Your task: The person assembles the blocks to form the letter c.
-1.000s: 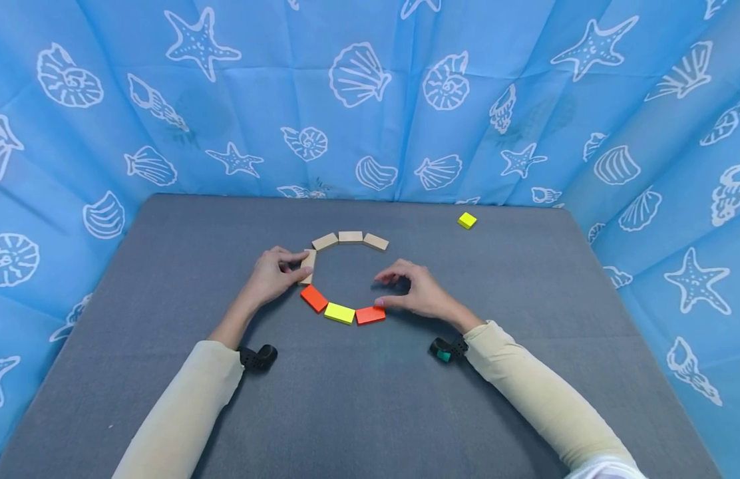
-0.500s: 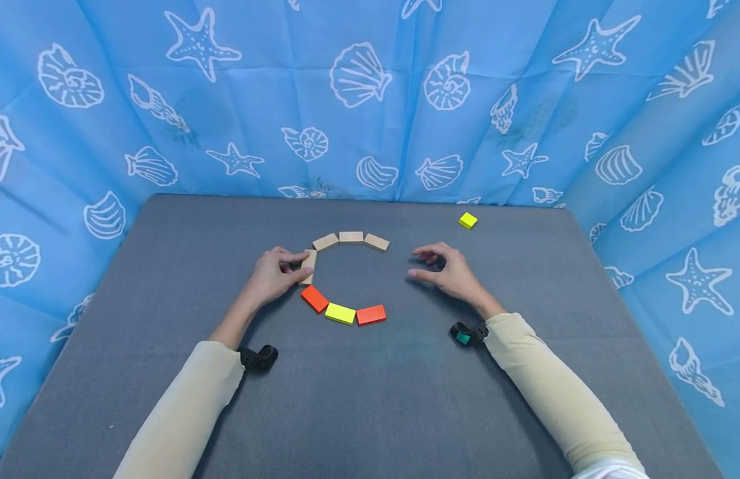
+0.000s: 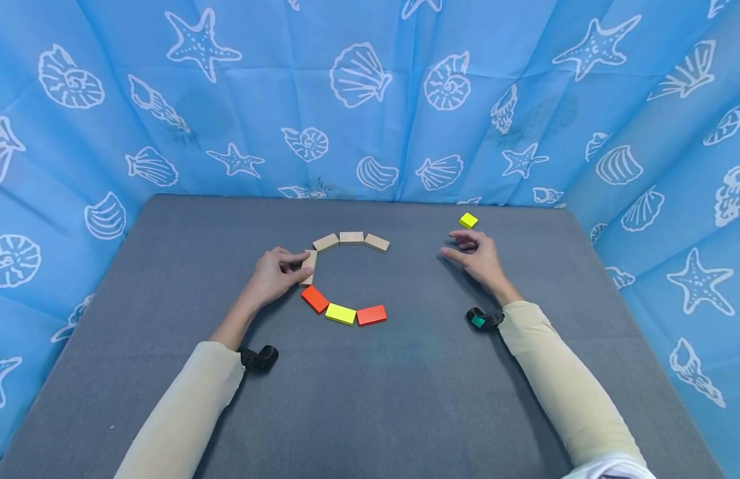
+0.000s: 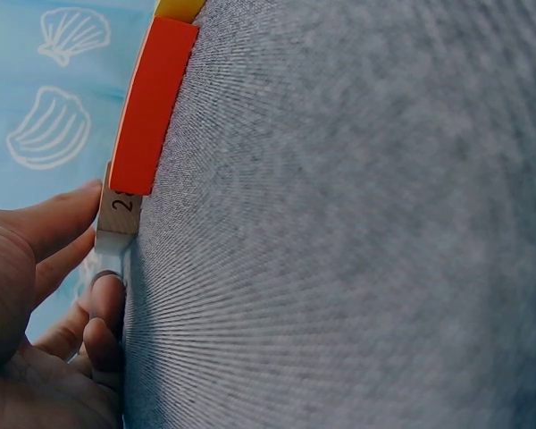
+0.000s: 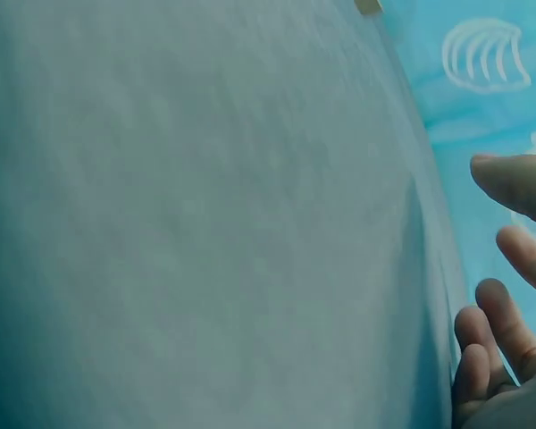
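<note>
My left hand [image 3: 273, 276] pinches a plain wooden block [image 3: 309, 261] by its ends, thumb at the near end. In the left wrist view this wooden block [image 4: 119, 214] bears a printed figure and meets an orange block [image 4: 154, 107]. From the held block, three plain blocks [image 3: 351, 237] curve along the far side. On the near side lie an orange block [image 3: 315, 299], a yellow block [image 3: 341, 314] and another orange block [image 3: 371, 315]. My right hand [image 3: 480, 261] holds nothing, thumb and fingers apart, just short of a lone yellow block [image 3: 468, 221].
The blocks form an arc with its gap facing right. All of them lie on a grey cloth-covered table [image 3: 358, 406]. A blue curtain [image 3: 394, 120] with white shells and starfish hangs behind the table's far edge and along both sides.
From beside the near right orange block, my right hand has moved right and away from me, toward the lone yellow block. The left hand keeps its hold on the wooden block.
</note>
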`<state>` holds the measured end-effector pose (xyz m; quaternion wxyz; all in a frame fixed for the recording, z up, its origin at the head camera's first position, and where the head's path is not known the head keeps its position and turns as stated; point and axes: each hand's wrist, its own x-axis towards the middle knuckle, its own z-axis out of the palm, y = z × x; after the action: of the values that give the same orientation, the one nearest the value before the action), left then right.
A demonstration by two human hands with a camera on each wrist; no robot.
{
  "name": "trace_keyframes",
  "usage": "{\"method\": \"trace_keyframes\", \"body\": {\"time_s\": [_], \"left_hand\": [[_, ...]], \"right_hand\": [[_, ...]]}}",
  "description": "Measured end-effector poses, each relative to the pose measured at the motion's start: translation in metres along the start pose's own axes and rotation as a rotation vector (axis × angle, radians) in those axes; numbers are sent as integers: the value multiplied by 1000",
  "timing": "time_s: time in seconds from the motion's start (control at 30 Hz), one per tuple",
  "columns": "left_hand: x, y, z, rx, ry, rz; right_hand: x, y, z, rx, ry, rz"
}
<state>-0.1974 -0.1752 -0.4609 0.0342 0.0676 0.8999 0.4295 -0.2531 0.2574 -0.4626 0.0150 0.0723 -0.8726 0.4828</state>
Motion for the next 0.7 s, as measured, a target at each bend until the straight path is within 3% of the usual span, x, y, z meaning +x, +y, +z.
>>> {"method": "trace_keyframes", "body": {"time_s": [0.27, 0.5, 0.7], "left_hand": [[0, 0, 0, 3, 2, -8], [1, -2, 2, 6, 6, -13], [1, -1, 1, 2, 5, -13]], "right_hand": [[8, 12, -13, 45, 98, 32], [18, 18, -19, -36, 187, 70], [29, 22, -23, -83, 214, 107]]}}
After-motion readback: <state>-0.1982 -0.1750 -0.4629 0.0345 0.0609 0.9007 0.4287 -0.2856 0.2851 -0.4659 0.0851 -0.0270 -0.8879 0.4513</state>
